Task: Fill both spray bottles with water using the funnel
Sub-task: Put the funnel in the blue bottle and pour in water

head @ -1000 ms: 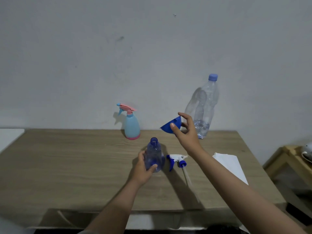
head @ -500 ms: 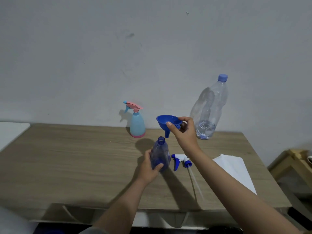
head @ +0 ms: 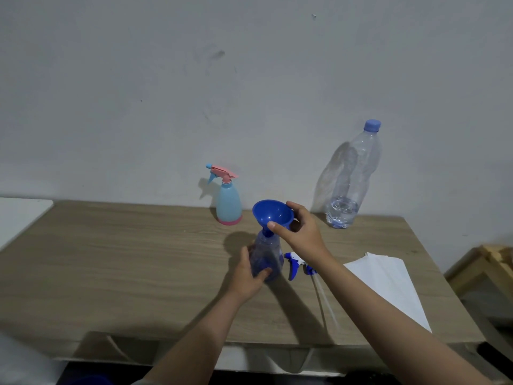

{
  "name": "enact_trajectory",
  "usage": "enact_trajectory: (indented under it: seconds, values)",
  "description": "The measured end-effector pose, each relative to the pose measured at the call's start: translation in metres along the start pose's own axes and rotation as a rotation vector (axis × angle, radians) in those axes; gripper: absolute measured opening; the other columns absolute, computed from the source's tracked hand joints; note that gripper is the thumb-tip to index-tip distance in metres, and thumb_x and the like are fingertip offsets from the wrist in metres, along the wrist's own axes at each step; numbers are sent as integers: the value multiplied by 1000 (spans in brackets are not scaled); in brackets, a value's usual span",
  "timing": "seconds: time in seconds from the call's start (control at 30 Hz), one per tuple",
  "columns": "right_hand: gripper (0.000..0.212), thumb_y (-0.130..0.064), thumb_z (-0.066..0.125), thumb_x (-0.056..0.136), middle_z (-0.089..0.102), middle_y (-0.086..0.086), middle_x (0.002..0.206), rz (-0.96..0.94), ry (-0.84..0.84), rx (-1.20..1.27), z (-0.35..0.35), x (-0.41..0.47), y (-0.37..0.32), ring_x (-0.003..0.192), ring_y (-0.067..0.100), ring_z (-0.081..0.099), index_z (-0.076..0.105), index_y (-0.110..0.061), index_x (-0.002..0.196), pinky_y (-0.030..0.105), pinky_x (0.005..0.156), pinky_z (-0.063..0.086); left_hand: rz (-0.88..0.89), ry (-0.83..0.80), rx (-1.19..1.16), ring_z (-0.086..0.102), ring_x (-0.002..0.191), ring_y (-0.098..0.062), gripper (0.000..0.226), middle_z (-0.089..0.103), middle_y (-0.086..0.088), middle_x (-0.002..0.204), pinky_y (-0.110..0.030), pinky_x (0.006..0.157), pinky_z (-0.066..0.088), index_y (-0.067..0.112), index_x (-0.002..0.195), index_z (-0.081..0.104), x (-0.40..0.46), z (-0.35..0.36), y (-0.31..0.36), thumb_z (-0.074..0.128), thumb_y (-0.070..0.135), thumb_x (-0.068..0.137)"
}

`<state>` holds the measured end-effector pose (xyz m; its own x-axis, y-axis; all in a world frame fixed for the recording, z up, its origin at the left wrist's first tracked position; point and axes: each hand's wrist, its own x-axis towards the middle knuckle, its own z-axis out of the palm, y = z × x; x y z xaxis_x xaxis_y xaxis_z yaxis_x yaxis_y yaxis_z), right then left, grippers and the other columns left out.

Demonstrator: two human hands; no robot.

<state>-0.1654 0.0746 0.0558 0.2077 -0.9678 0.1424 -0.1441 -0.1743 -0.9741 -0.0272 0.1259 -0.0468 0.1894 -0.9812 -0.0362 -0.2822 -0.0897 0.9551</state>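
Note:
A clear blue spray bottle (head: 267,257) without its head stands upright on the wooden table (head: 125,262). My left hand (head: 248,270) grips its body. A blue funnel (head: 273,215) sits with its spout in the bottle's neck, and my right hand (head: 301,229) pinches its rim between thumb and fingers. The bottle's blue-and-white trigger head (head: 295,263) with its long tube lies on the table just right of it. A light-blue spray bottle with a pink trigger (head: 227,200) stands behind. A large clear water bottle (head: 352,179) with a blue cap holds a little water at the back right.
A stack of white paper (head: 388,284) lies on the table's right side. A wooden stool or shelf (head: 483,270) stands beyond the right edge. A white surface (head: 19,215) adjoins the table at the left. The wall runs close behind the table.
My right hand turned the funnel upright and lowered it from above the table into the neck of the blue bottle. My left hand kept holding the bottle.

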Motion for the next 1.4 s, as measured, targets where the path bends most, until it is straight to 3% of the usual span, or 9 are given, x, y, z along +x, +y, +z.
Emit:
enact_trajectory:
  seconds: [0.23,0.57,0.73,0.83,0.93,1.07,1.17,1.27,1.4]
  values:
    - [70,-25,85,69,56,-3,123,-20,-66,-27,1,3,7,115,13,56,46,-25,127,29,97,50,0,-5,36,48,112,-2,66,48,10,124,1,75,41,15,134,31,-1,-1,-1,70,11,81]
    - [78,-25,81,74,49,-4,130,28,-83,-67,2,2,4,117,12,54,39,-20,139,24,92,49,-34,-70,125,53,107,-2,71,51,16,126,-23,84,47,26,131,29,4,-10,2,75,29,77]
    - [91,-34,78,76,43,-6,133,55,-91,-84,3,-2,1,117,9,49,23,-23,148,22,94,41,-33,-90,150,50,114,-5,93,44,12,134,-24,86,45,18,142,15,3,-10,3,77,32,74]
    - [90,-41,75,76,45,-6,135,34,-74,-113,-5,-2,0,120,9,50,23,-27,148,24,95,42,-134,-48,189,50,123,-18,107,43,-1,141,-30,91,46,17,147,5,-5,-10,-3,76,41,71]
    - [82,-44,74,75,49,-3,135,-40,-3,-124,-28,6,-7,119,10,52,33,-26,143,31,99,46,-245,169,314,52,122,-24,96,49,-9,135,-31,92,47,11,142,25,-26,-3,-8,74,46,68]
    - [54,-27,72,82,58,1,124,-168,212,-180,-68,28,-24,111,11,57,50,-15,130,30,100,45,-347,278,271,63,97,-20,54,54,3,92,-27,83,50,9,114,50,-59,29,18,72,29,70]
    - [41,-23,69,84,60,0,120,-286,378,-258,-103,53,-30,109,12,56,56,-14,122,30,98,45,-334,122,144,58,88,-12,33,61,1,101,-7,62,37,14,106,51,-60,68,55,69,19,79]
    - [37,-22,66,86,58,-1,119,-357,444,-313,-136,82,-37,109,10,53,56,-14,121,27,95,43,-173,97,19,58,92,-10,32,60,3,101,-18,82,46,24,98,47,-36,107,87,71,16,78]
    - [36,-18,64,86,58,5,121,-442,407,-473,-173,125,-42,113,17,51,56,-11,121,17,94,33,32,117,80,52,111,-11,53,52,5,118,-18,88,39,20,123,43,24,141,131,71,27,78]
